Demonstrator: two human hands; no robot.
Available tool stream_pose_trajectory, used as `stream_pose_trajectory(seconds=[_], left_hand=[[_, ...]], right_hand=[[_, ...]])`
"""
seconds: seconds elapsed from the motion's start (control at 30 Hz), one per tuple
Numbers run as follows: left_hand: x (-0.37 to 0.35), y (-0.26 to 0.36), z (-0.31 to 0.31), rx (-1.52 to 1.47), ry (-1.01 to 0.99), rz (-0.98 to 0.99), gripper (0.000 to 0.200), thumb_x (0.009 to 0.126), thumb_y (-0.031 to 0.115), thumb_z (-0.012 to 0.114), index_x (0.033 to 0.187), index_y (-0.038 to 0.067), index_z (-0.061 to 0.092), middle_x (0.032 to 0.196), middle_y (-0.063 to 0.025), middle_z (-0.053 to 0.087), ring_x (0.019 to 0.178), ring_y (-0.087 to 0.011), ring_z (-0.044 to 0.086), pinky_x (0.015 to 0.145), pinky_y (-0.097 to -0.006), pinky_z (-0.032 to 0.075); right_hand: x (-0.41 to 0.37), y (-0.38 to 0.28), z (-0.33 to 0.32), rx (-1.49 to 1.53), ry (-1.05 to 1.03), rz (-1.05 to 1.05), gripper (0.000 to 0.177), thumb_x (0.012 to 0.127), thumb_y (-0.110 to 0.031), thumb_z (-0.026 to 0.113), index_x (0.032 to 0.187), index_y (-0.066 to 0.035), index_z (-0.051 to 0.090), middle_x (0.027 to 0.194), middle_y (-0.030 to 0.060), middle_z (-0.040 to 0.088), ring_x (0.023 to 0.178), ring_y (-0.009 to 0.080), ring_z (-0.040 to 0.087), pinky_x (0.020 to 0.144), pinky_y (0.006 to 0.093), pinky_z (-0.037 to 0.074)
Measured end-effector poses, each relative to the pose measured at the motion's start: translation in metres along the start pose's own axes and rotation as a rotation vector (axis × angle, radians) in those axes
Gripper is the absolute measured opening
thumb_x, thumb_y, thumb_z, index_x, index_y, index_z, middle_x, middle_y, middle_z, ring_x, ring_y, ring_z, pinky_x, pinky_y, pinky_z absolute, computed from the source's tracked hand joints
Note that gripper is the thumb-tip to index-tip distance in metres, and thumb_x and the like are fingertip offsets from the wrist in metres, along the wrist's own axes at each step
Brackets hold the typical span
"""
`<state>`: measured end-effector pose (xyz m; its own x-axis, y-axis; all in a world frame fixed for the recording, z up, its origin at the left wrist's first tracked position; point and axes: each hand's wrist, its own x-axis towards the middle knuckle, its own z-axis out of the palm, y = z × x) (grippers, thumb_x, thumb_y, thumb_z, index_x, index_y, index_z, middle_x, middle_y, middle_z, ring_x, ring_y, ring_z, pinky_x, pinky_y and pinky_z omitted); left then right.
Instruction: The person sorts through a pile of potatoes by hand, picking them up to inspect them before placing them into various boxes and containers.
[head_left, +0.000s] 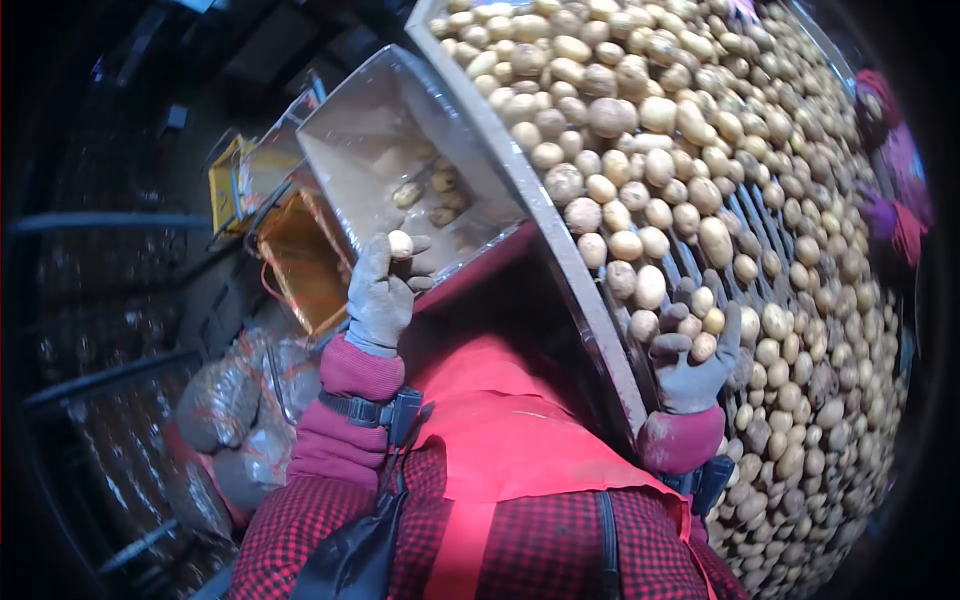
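Head view: your gloved left hand (383,292) pinches one small potato (400,243) between thumb and fingertips, just at the lower lip of the chute (360,150). A few loose potatoes (432,195) lie inside the chute, beyond your fingers. Right of the chute, your right hand (690,362) rests palm-up on the belt (575,262), fingers curled narrowly around a small cluster (703,325) of potatoes. Left of the chute sits a yellow box (228,180); any print is too blurred to read. Far right of the chute, another person's sleeve (895,160) reaches the belt.
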<state>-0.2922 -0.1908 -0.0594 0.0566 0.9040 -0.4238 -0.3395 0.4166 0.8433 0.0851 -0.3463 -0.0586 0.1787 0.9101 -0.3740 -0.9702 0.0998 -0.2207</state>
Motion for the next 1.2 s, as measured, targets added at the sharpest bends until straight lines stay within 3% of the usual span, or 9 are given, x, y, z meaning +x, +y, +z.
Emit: stream_pose_trajectory(seconds=[0.4, 0.5, 0.63, 0.73, 0.8, 1.03, 1.13, 1.17, 1.2], left_hand=[[0.023, 0.001, -0.041, 0.062, -0.170, 0.255, 0.053, 0.106, 0.019, 0.056, 0.155, 0.007, 0.039, 0.139, -0.0147, 0.058, 0.103, -0.0230, 0.069, 0.088, -0.0353, 0.059], [0.037, 0.011, -0.042, -0.027, -0.100, 0.181, 0.046, 0.105, 0.012, 0.053, 0.149, 0.004, 0.044, 0.129, -0.0147, 0.063, 0.102, -0.0205, 0.069, 0.087, -0.0328, 0.059], [0.034, 0.031, -0.021, -0.083, -0.193, 0.146, 0.039, 0.102, 0.006, 0.062, 0.140, 0.006, 0.055, 0.109, -0.0035, 0.063, 0.085, -0.0107, 0.063, 0.079, -0.0260, 0.058], [0.009, 0.049, 0.009, 0.369, -0.286, 0.718, 0.036, 0.102, 0.003, 0.058, 0.137, -0.002, 0.057, 0.130, -0.0149, 0.064, 0.124, -0.0220, 0.061, 0.105, -0.0344, 0.049], [0.009, 0.072, 0.000, 0.517, -0.243, 0.885, 0.031, 0.102, 0.005, 0.060, 0.132, -0.002, 0.061, 0.129, -0.0160, 0.065, 0.124, -0.0232, 0.062, 0.106, -0.0346, 0.048], [-0.011, 0.052, -0.127, 0.189, 0.331, 0.516, 0.037, 0.105, 0.010, 0.056, 0.141, 0.003, 0.056, 0.117, -0.0080, 0.067, 0.087, -0.0121, 0.067, 0.074, -0.0249, 0.056], [-0.036, 0.042, -0.152, 0.178, 0.485, 0.432, 0.041, 0.105, 0.014, 0.055, 0.145, 0.004, 0.054, 0.124, -0.0097, 0.066, 0.084, -0.0124, 0.068, 0.072, -0.0251, 0.057], [-0.041, 0.039, -0.157, 0.167, 0.492, 0.410, 0.041, 0.105, 0.014, 0.055, 0.145, 0.004, 0.054, 0.125, -0.0102, 0.066, 0.084, -0.0130, 0.068, 0.072, -0.0254, 0.057], [-0.045, 0.036, -0.160, 0.152, 0.504, 0.392, 0.041, 0.105, 0.015, 0.055, 0.145, 0.004, 0.054, 0.125, -0.0106, 0.066, 0.084, -0.0135, 0.068, 0.071, -0.0258, 0.057]], right_hand=[[-0.001, 0.055, 0.078, -0.050, 0.128, 0.190, 0.050, 0.105, -0.050, 0.050, 0.146, -0.022, 0.056, 0.129, 0.0040, 0.065, 0.096, 0.0234, 0.059, 0.063, 0.0271, 0.048], [0.004, 0.087, 0.090, -0.128, 0.215, 0.150, 0.054, 0.103, -0.051, 0.052, 0.146, -0.018, 0.052, 0.119, 0.0048, 0.061, 0.086, 0.0203, 0.054, 0.060, 0.0278, 0.046], [0.021, 0.130, 0.101, -0.427, 0.263, 0.246, 0.059, 0.099, -0.063, 0.052, 0.138, -0.019, 0.057, 0.121, 0.0079, 0.068, 0.099, 0.0267, 0.066, 0.059, 0.0303, 0.050], [0.046, 0.174, 0.118, -0.461, 0.252, 0.405, 0.060, 0.100, -0.059, 0.052, 0.145, -0.019, 0.056, 0.120, 0.0051, 0.069, 0.103, 0.0274, 0.067, 0.070, 0.0355, 0.053], [0.070, 0.198, 0.115, -0.365, 0.102, 0.531, 0.058, 0.102, -0.053, 0.052, 0.148, -0.016, 0.053, 0.126, 0.0091, 0.068, 0.108, 0.0288, 0.067, 0.075, 0.0357, 0.053], [0.159, 0.282, 0.161, -0.513, -0.151, 0.745, 0.058, 0.102, -0.053, 0.054, 0.145, -0.013, 0.050, 0.131, 0.0143, 0.065, 0.117, 0.0327, 0.066, 0.073, 0.0340, 0.056], [0.221, 0.359, 0.211, -0.498, -0.251, 0.752, 0.040, 0.102, -0.043, 0.060, 0.126, -0.010, 0.063, 0.117, 0.0041, 0.066, 0.122, 0.0264, 0.061, 0.112, 0.0451, 0.049], [0.231, 0.390, 0.243, -0.487, -0.252, 0.712, 0.046, 0.103, -0.052, 0.056, 0.128, -0.014, 0.062, 0.123, 0.0072, 0.066, 0.119, 0.0297, 0.063, 0.093, 0.0400, 0.056], [0.260, 0.412, 0.257, -0.589, -0.304, 0.787, 0.047, 0.101, -0.051, 0.059, 0.128, -0.013, 0.062, 0.128, 0.0069, 0.065, 0.120, 0.0295, 0.061, 0.101, 0.0441, 0.053]])
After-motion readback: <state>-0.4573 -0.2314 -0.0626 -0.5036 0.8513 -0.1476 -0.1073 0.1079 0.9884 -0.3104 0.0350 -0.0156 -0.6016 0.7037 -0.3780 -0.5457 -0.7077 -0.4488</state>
